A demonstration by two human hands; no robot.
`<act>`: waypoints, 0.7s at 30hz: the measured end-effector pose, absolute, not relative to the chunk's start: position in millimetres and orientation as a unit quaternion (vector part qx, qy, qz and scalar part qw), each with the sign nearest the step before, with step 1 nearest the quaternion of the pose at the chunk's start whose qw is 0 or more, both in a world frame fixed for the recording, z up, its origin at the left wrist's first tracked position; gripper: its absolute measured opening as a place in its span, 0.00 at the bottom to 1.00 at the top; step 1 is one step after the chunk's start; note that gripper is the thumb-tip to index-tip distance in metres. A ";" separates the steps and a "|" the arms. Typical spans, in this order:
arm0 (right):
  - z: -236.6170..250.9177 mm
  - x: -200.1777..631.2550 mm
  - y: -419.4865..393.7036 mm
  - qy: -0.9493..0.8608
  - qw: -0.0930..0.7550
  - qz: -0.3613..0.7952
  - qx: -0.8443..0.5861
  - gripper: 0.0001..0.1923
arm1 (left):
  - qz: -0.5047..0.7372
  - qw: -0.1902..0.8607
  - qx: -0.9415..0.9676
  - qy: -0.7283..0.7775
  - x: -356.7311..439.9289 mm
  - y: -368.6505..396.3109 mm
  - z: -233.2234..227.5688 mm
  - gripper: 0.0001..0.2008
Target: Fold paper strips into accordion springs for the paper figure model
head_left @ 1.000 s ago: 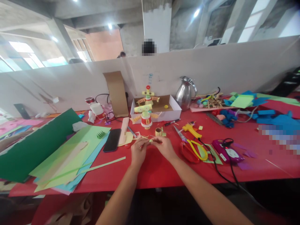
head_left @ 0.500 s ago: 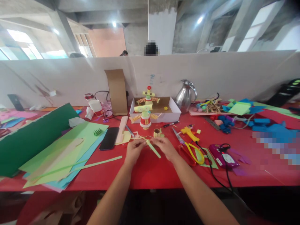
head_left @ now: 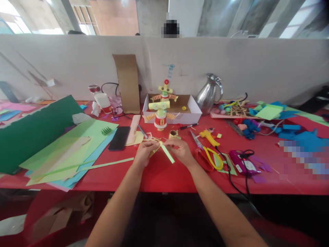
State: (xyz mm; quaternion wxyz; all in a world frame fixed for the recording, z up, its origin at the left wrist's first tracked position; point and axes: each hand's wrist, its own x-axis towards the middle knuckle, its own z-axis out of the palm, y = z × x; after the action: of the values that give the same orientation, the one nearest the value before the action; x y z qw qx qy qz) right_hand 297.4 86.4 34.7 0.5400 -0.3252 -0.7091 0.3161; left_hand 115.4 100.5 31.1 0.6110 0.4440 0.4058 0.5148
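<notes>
Both my hands meet over the red table, fingers closed in pinches around a light green paper strip (head_left: pixel 167 154). My left hand (head_left: pixel 144 152) grips it at its upper end, where a yellowish piece also shows between the fingers. My right hand (head_left: pixel 180 149) pinches the same end from the other side, and the strip's free end hangs down towards me. Just beyond the fingers stands a small paper roll (head_left: pixel 173 134). Behind it is a paper figure (head_left: pixel 160 118) with a red and white body and pleated arms. A similar figure (head_left: pixel 165 91) stands farther back by the white box.
To the left lie a phone (head_left: pixel 119 138), stacked coloured paper (head_left: pixel 66 147) and a green board (head_left: pixel 43 133). At right are scissors (head_left: pixel 214 157), a yellow glue gun (head_left: pixel 209 138) and a purple device (head_left: pixel 243 163) with cables. A white box (head_left: pixel 191 118) and a metal jug (head_left: pixel 209 94) stand behind.
The camera has tilted down, so everything sits higher in view. My hands keep their pinch on the green strip, which has shifted only slightly between them.
</notes>
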 end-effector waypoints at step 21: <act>27.8 292.5 90.7 -0.672 0.524 0.322 -0.412 0.11 | 0.500 0.461 0.606 0.413 117.8 101.5 21.2 0.10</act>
State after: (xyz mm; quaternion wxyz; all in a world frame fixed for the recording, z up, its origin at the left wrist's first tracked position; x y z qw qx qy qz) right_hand 292.5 90.7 27.8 0.5242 -0.4115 -0.6724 0.3221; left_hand 117.8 101.5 21.2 0.4608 0.6056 0.4135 0.4999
